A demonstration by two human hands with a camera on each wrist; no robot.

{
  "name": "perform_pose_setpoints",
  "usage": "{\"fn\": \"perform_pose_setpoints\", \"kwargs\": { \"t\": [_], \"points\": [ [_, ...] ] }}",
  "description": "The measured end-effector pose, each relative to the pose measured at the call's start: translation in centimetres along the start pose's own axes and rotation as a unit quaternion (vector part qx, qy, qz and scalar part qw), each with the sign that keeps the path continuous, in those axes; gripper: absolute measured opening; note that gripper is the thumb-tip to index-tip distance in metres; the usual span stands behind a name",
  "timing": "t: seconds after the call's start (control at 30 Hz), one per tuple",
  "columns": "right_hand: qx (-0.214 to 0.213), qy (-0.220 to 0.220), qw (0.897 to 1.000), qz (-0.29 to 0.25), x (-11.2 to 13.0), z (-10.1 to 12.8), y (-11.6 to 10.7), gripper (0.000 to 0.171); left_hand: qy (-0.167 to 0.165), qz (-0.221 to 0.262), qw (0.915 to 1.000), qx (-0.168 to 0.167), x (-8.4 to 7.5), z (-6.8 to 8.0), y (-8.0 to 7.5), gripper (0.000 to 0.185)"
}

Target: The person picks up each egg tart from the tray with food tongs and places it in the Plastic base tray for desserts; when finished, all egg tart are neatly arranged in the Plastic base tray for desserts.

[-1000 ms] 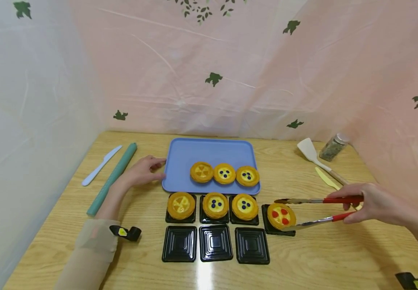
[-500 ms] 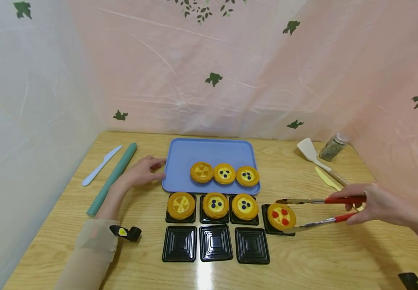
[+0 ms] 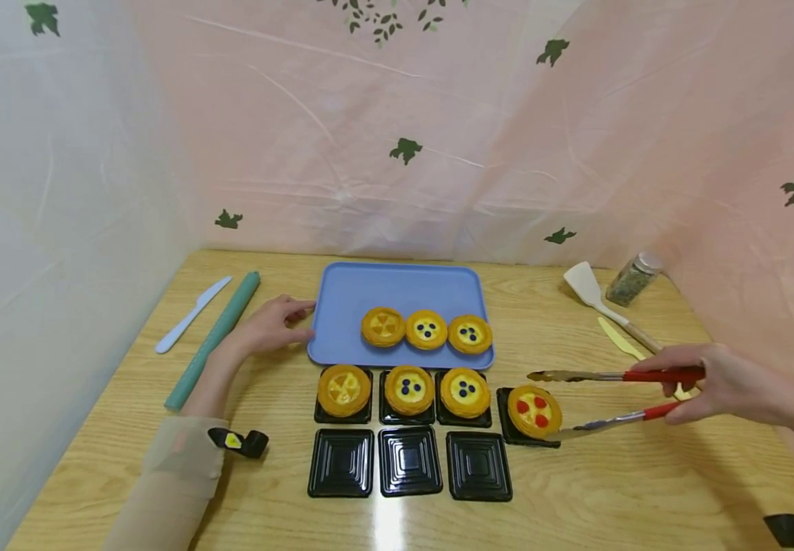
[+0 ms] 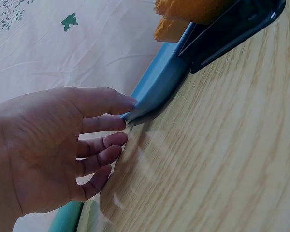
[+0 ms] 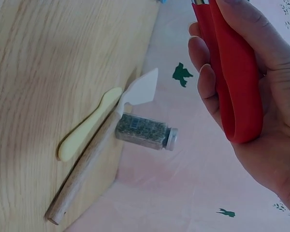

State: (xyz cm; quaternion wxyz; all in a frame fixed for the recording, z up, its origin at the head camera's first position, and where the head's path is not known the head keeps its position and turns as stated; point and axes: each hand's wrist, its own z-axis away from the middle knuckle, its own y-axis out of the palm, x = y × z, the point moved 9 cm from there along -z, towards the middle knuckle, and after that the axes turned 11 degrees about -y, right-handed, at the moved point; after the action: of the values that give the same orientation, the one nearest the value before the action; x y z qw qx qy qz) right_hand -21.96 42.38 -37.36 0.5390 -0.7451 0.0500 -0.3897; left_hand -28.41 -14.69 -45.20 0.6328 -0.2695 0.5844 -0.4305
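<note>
My right hand (image 3: 720, 383) grips the red handles of metal tongs (image 3: 603, 376), seen close in the right wrist view as the tongs (image 5: 232, 77) in the right hand (image 5: 261, 111). The tongs' arms stand spread on either side of a red-berry tart (image 3: 534, 411), which sits in a black tray (image 3: 504, 417). My left hand (image 3: 269, 325) lies relaxed on the table, fingertips touching the left edge of the blue tray (image 3: 397, 291). The left wrist view shows the left hand (image 4: 53, 150) against that blue tray (image 4: 159, 82). Three tarts (image 3: 426, 330) sit on the blue tray.
Three more tarts (image 3: 409, 389) fill black trays; three empty black trays (image 3: 410, 461) lie in front. A green rolling pin (image 3: 214, 337) and white knife (image 3: 193, 314) lie left. A spatula (image 3: 586, 285), yellow knife (image 3: 619, 339) and spice jar (image 3: 634, 278) lie right. Curtains wall in the table.
My right hand has drawn the tongs slightly to the right, and their arms stand a little wider about the red-berry tart. The left hand has stayed put.
</note>
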Motion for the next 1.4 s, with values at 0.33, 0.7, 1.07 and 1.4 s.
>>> {"fn": "perform_pose_setpoints", "kwargs": {
  "t": [0.33,0.7,1.07,1.4],
  "points": [
    [-0.050,-0.002,0.999,0.018,0.8,-1.2,-2.9,0.059,0.006,-0.001,1.0000,0.002,-0.1,-0.1,0.0,0.066],
    [-0.069,0.076,0.994,0.047,1.3,-7.7,-5.4,0.066,0.013,-0.003,0.9999,-0.002,-0.2,0.0,0.4,0.065],
    [0.047,0.056,0.987,0.143,4.8,-18.2,-2.9,0.079,0.011,-0.001,0.9999,0.001,-0.4,0.1,0.4,0.066],
    [0.130,0.013,0.983,0.131,6.6,-23.8,0.9,0.070,0.010,-0.003,0.9999,-0.008,-0.4,0.3,-0.1,0.065]
  ]
}}
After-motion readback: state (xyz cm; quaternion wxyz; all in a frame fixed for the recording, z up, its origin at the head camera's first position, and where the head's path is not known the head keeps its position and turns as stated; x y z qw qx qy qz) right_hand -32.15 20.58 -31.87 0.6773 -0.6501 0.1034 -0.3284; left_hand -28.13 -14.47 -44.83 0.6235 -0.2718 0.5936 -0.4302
